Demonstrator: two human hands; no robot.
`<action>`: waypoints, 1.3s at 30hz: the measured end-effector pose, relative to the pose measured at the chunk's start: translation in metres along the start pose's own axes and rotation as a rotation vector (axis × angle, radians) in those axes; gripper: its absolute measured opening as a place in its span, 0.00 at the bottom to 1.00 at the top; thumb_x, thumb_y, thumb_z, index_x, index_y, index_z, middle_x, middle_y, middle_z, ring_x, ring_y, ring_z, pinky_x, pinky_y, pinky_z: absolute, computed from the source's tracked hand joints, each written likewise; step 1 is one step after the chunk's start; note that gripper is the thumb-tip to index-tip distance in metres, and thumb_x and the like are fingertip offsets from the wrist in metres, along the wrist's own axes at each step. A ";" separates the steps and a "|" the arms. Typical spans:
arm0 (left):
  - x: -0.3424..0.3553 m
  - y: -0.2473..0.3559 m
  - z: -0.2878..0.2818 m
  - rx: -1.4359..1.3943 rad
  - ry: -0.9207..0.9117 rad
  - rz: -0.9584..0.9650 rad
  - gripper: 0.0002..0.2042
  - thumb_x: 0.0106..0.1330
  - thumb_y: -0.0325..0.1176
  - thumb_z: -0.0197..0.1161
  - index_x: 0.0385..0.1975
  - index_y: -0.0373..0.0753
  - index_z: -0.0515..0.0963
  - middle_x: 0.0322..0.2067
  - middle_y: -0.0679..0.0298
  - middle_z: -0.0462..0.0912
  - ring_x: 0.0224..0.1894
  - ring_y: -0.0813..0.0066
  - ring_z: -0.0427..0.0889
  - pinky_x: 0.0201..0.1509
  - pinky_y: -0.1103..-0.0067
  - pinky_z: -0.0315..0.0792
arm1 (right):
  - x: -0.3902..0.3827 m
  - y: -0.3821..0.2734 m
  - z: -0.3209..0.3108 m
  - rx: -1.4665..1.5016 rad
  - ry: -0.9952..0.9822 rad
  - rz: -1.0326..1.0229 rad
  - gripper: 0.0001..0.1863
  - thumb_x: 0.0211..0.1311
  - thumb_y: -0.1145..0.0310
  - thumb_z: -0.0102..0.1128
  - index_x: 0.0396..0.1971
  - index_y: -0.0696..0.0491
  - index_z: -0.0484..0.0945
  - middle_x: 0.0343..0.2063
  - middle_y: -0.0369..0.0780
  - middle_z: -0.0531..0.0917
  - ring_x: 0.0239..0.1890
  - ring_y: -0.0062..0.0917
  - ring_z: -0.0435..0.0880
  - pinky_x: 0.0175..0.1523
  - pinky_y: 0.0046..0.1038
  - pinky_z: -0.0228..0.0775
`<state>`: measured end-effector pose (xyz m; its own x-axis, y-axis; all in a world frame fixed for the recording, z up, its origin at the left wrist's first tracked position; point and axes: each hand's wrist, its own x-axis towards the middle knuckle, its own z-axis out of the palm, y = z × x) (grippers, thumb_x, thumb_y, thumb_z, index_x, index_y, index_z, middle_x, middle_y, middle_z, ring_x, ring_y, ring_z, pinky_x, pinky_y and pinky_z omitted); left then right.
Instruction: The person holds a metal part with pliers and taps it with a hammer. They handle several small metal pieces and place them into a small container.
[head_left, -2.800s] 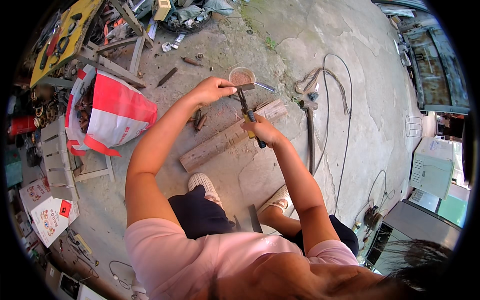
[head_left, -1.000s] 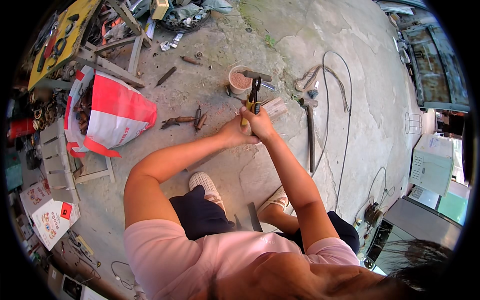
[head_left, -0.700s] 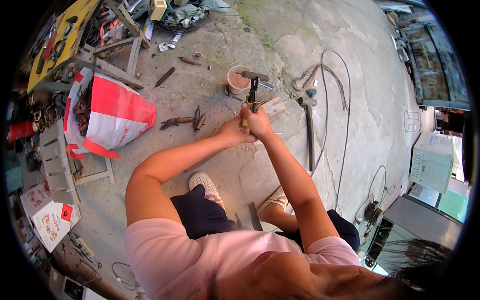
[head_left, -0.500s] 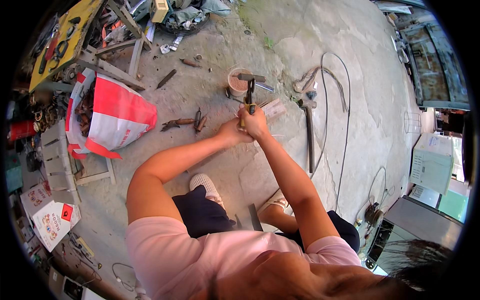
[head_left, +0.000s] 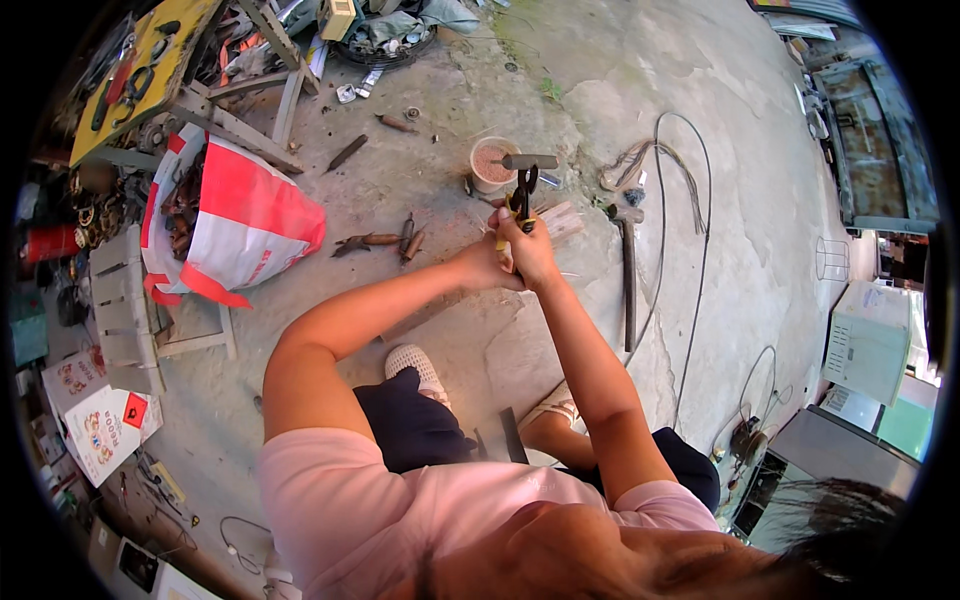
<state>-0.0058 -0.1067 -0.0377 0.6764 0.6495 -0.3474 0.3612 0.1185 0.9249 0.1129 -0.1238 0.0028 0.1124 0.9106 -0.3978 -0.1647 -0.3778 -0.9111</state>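
A pair of pliers [head_left: 524,196] with yellow on its handles points away from me, with its jaws at a dark, rusty cylindrical piece [head_left: 532,161]. My right hand [head_left: 530,252] is wrapped round the handles. My left hand [head_left: 487,266] is closed against it, also on the handles as far as I can see; its fingers are partly hidden. The cylindrical piece is level with a pale tub [head_left: 491,182] of reddish grains and overlaps its right edge in view. Just beyond my hands lies a wooden block [head_left: 562,223].
Several rusty cylindrical pieces [head_left: 407,238] lie left of my hands. A red and white bag [head_left: 262,205] of similar pieces stands farther left. To the right lie a hammer [head_left: 628,275] and a looped black cable [head_left: 706,190]. A yellow-topped bench [head_left: 150,75] stands far left.
The whole view has shifted slightly to the right. My hands, the pliers and the cylindrical piece have moved a little right relative to the tub. My grip looks the same.
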 end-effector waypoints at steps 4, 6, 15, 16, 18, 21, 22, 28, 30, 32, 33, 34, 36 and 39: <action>-0.003 0.012 -0.006 0.207 -0.046 0.042 0.33 0.34 0.51 0.74 0.38 0.34 0.73 0.36 0.59 0.81 0.38 0.63 0.82 0.43 0.72 0.75 | 0.002 0.007 0.000 -0.158 0.075 -0.131 0.13 0.67 0.61 0.56 0.35 0.57 0.74 0.24 0.36 0.79 0.20 0.16 0.73 0.25 0.22 0.65; -0.004 0.016 -0.007 0.320 -0.066 -0.091 0.32 0.35 0.52 0.73 0.37 0.35 0.73 0.35 0.59 0.81 0.37 0.63 0.82 0.42 0.73 0.75 | 0.003 0.005 -0.003 -0.185 0.053 -0.054 0.15 0.66 0.58 0.56 0.36 0.57 0.74 0.26 0.36 0.78 0.24 0.18 0.74 0.27 0.24 0.67; -0.005 0.012 0.000 0.282 -0.028 -0.176 0.30 0.38 0.54 0.69 0.35 0.36 0.73 0.32 0.59 0.81 0.35 0.63 0.82 0.39 0.73 0.74 | 0.016 0.008 0.001 -0.358 0.104 -0.003 0.18 0.65 0.57 0.55 0.26 0.58 0.73 0.19 0.37 0.78 0.21 0.22 0.76 0.29 0.28 0.68; -0.005 0.012 0.000 0.278 -0.026 -0.176 0.30 0.38 0.54 0.69 0.35 0.36 0.73 0.32 0.59 0.81 0.35 0.63 0.82 0.39 0.73 0.74 | 0.017 0.009 0.001 -0.365 0.108 -0.007 0.18 0.65 0.56 0.55 0.26 0.58 0.73 0.19 0.37 0.78 0.21 0.23 0.76 0.29 0.29 0.68; -0.006 0.013 -0.001 0.270 -0.022 -0.178 0.29 0.39 0.54 0.69 0.36 0.36 0.73 0.32 0.59 0.81 0.35 0.63 0.82 0.40 0.72 0.74 | 0.021 0.010 0.000 -0.385 0.103 0.025 0.18 0.65 0.56 0.56 0.25 0.57 0.73 0.20 0.37 0.78 0.23 0.22 0.75 0.29 0.27 0.68; -0.001 0.008 0.000 0.294 -0.060 -0.230 0.30 0.41 0.54 0.67 0.39 0.37 0.75 0.33 0.59 0.83 0.38 0.63 0.82 0.41 0.72 0.74 | 0.026 0.009 0.002 -0.418 0.124 0.093 0.19 0.65 0.56 0.56 0.24 0.57 0.73 0.20 0.36 0.77 0.22 0.21 0.75 0.29 0.26 0.68; -0.001 0.010 -0.001 0.289 -0.060 -0.224 0.30 0.42 0.54 0.67 0.40 0.38 0.75 0.33 0.59 0.83 0.38 0.64 0.82 0.41 0.72 0.74 | 0.028 0.008 0.003 -0.429 0.141 0.116 0.19 0.65 0.55 0.57 0.24 0.57 0.73 0.19 0.36 0.77 0.22 0.21 0.75 0.28 0.26 0.68; 0.005 -0.010 0.000 0.073 -0.057 -0.115 0.30 0.43 0.55 0.67 0.43 0.41 0.76 0.32 0.61 0.83 0.39 0.67 0.82 0.42 0.73 0.73 | 0.037 0.009 0.000 -0.381 -0.006 0.108 0.17 0.62 0.56 0.60 0.26 0.57 0.75 0.20 0.35 0.78 0.22 0.19 0.75 0.29 0.24 0.67; 0.008 -0.021 -0.002 0.025 -0.043 -0.102 0.30 0.43 0.55 0.67 0.43 0.41 0.76 0.32 0.61 0.83 0.40 0.67 0.82 0.43 0.74 0.73 | 0.029 0.004 -0.007 -0.273 -0.124 0.161 0.17 0.62 0.56 0.61 0.29 0.57 0.75 0.22 0.34 0.78 0.23 0.18 0.75 0.29 0.24 0.67; 0.006 -0.005 -0.006 0.153 -0.047 -0.106 0.32 0.42 0.56 0.68 0.43 0.39 0.75 0.34 0.61 0.82 0.40 0.67 0.82 0.43 0.74 0.73 | 0.018 0.001 -0.011 -0.216 -0.169 0.170 0.16 0.62 0.56 0.60 0.32 0.57 0.75 0.23 0.34 0.78 0.24 0.18 0.75 0.30 0.24 0.67; 0.005 0.001 -0.008 0.216 -0.046 -0.109 0.33 0.41 0.56 0.69 0.43 0.38 0.75 0.34 0.60 0.82 0.40 0.66 0.82 0.43 0.75 0.73 | 0.015 0.002 -0.011 -0.215 -0.170 0.147 0.16 0.63 0.56 0.60 0.33 0.57 0.75 0.24 0.33 0.78 0.24 0.18 0.75 0.30 0.24 0.67; 0.004 0.003 -0.007 0.233 -0.033 -0.116 0.32 0.42 0.56 0.69 0.42 0.37 0.76 0.34 0.60 0.82 0.39 0.67 0.82 0.43 0.75 0.73 | 0.012 0.002 -0.010 -0.214 -0.174 0.121 0.16 0.63 0.56 0.59 0.34 0.57 0.74 0.25 0.33 0.78 0.25 0.18 0.75 0.30 0.24 0.67; 0.000 0.005 -0.005 0.268 -0.004 -0.131 0.30 0.43 0.55 0.69 0.39 0.35 0.78 0.33 0.61 0.82 0.36 0.69 0.81 0.41 0.75 0.73 | 0.011 0.005 -0.009 -0.189 -0.129 0.129 0.16 0.65 0.57 0.58 0.33 0.56 0.74 0.25 0.34 0.77 0.26 0.18 0.75 0.30 0.24 0.67; -0.006 0.017 -0.015 0.294 -0.066 -0.066 0.32 0.43 0.58 0.70 0.38 0.34 0.78 0.31 0.59 0.82 0.34 0.68 0.82 0.40 0.74 0.73 | 0.012 0.019 -0.018 -0.151 -0.118 0.135 0.15 0.66 0.58 0.55 0.30 0.56 0.74 0.22 0.33 0.76 0.24 0.17 0.73 0.29 0.24 0.66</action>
<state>-0.0133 -0.0975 -0.0175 0.6818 0.5966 -0.4233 0.5695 -0.0696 0.8191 0.1286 -0.1232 -0.0213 -0.0179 0.8599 -0.5101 -0.0211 -0.5104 -0.8597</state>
